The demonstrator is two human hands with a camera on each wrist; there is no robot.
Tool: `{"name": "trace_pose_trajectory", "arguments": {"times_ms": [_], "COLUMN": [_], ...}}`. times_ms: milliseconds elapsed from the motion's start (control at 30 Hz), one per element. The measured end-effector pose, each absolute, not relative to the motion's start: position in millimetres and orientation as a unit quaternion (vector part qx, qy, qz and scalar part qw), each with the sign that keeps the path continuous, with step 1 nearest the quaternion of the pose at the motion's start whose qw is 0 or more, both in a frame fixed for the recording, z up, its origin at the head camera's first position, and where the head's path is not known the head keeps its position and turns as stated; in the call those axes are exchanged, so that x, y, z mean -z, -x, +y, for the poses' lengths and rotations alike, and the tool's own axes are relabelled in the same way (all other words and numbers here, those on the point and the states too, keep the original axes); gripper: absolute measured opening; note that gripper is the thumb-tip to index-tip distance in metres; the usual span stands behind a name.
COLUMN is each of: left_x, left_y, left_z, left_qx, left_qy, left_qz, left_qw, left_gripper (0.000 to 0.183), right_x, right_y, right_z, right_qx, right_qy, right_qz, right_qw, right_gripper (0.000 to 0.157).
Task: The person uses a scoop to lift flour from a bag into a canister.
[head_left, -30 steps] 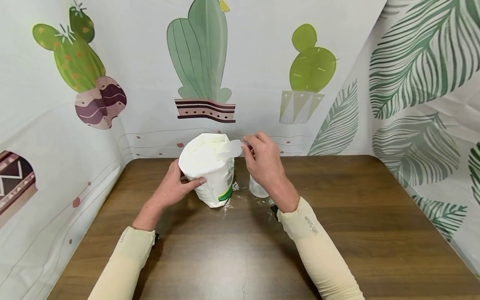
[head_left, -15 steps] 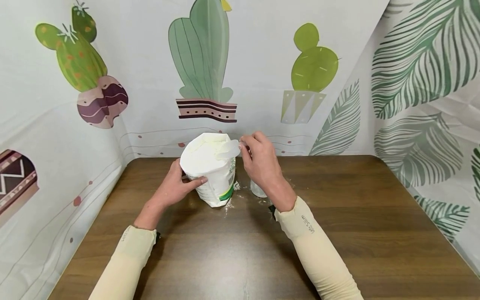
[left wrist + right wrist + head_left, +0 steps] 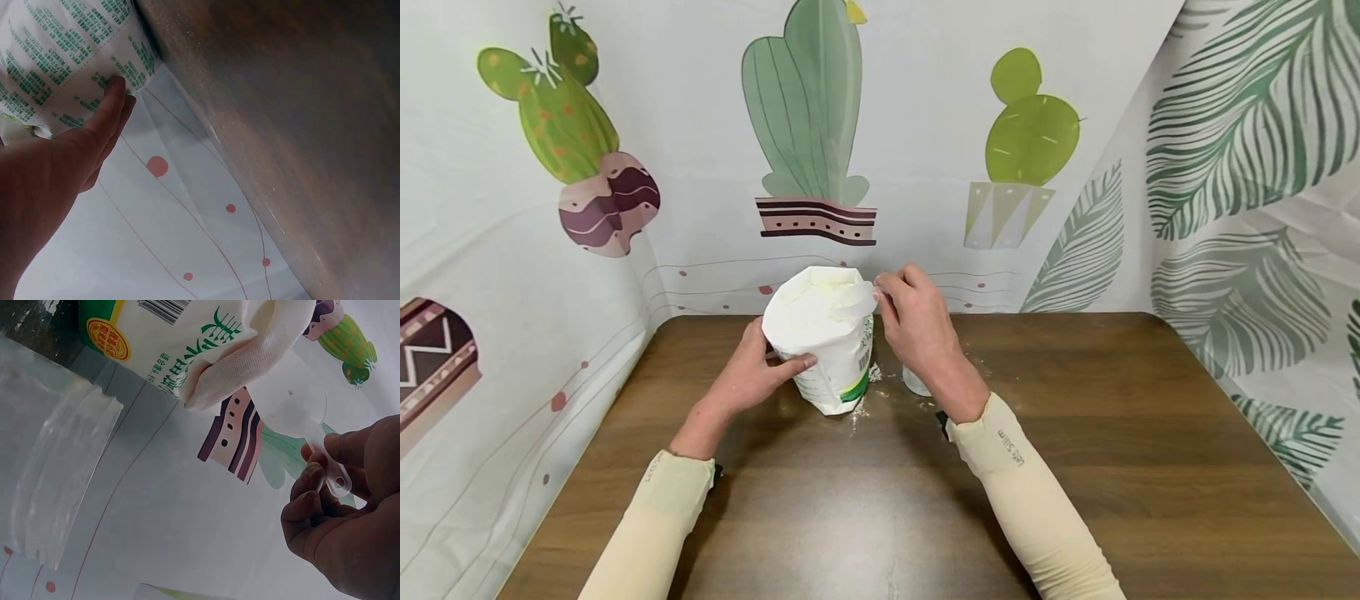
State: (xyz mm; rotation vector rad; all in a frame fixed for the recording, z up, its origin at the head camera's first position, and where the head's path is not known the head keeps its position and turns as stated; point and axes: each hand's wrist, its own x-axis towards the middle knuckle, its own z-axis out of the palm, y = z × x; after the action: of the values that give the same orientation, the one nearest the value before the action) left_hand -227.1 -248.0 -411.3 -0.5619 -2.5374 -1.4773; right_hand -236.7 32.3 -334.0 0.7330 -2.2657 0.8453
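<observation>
A white paper bag of pale powder with green printing stands on the table, its top open and tipped toward me. My left hand grips its left side, thumb across the front; in the left wrist view, fingers lie along the printed bag. Between thumb and fingers, my right hand pinches the handle of a translucent plastic scoop. The scoop's bowl is over the right rim of the bag, partly inside its mouth. A clear plastic jar with a threaded mouth stands beside the bag, mostly hidden by the right hand in the head view.
Spilled white powder lies on the brown wooden table by the bag and jar. A white cloth backdrop with printed cacti and leaves rises just behind the table's far edge.
My right hand has shifted slightly left, taking the scoop farther into the bag's mouth. The left hand keeps its grip, and the bag stays in place.
</observation>
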Motion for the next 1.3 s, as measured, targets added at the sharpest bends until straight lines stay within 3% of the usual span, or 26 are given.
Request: {"name": "trace_pose_trajectory", "arguments": {"times_ms": [633, 933, 1300], "left_x": [411, 383, 405], "left_y": [229, 210, 224], "left_z": [-246, -237, -244], "left_qx": [0.511, 0.512, 0.514], "left_qy": [0.198, 0.189, 0.186], "left_qz": [-0.833, -0.835, -0.835], "left_qw": [0.078, 0.064, 0.069], "left_gripper": [0.07, 0.07, 0.075], "right_x": [336, 338, 340], "right_y": [242, 244, 246], "right_z": [24, 20, 13], "right_qx": [-0.298, -0.297, -0.289], "right_qy": [-0.28, -0.281, -0.28], "right_qz": [-0.858, -0.859, -0.865], "right_qw": [0.311, 0.309, 0.301], "right_gripper": [0.016, 0.015, 0.016]}}
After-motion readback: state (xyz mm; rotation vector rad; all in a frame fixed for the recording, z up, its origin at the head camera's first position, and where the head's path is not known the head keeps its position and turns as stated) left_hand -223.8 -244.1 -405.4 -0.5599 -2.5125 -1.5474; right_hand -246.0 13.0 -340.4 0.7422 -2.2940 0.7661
